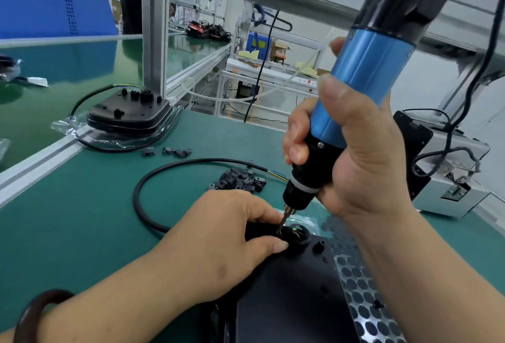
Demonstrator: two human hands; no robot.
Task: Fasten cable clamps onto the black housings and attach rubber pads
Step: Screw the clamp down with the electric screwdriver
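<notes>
**Head view: driver bit down on the near housing's corner**

Right hand is wrapped tight round the electric screwdriver, with its bit tilted onto the far corner of the near housing, which sits at the person's edge of the green mat. Left hand is curled, thumb and forefinger pinching the cable just beside the bit. Any clamp there is hidden under the fingers.

Loose clamps are piled behind, near the cable loop. The sheet of rubber pads lies beside the housing on the right. A second stack of housings is well apart, far left.

My read on handling:
- **Housing:** rigid plastic, probably light, so it may skate under driver pressure. Press it flat near the screw point, don't hold it by the cable.
- **Cable:** looks springy and will likely fight the clamp.
- **Clamps:** tiny, easy to fumble.
- **Pads:** thin and soft, so peel by an edge.
</notes>
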